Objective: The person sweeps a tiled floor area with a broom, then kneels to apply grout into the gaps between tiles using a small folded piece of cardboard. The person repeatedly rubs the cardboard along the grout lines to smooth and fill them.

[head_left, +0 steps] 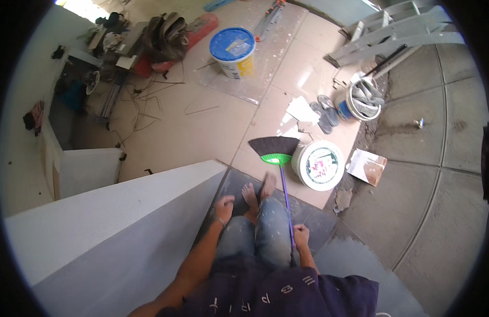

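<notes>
My right hand (300,233) is closed round the purple handle (285,193) of a broom, whose dark bristles and green head (273,150) rest on the pale tiles beside a white lidded bucket (317,165). My left hand (224,208) hangs by my left leg near a white-topped low wall (112,195), fingers curled with nothing visible in them. My bare feet (255,193) are at the edge of dark grey tiles (308,214).
A blue-lidded bucket (231,50), aluminium ladder (392,31), filled bucket (363,100), sandals (326,113) and a board (367,166) surround the tiled floor. Clutter (154,39) and scattered rods lie upper left. Grey paving (413,201) borders the right.
</notes>
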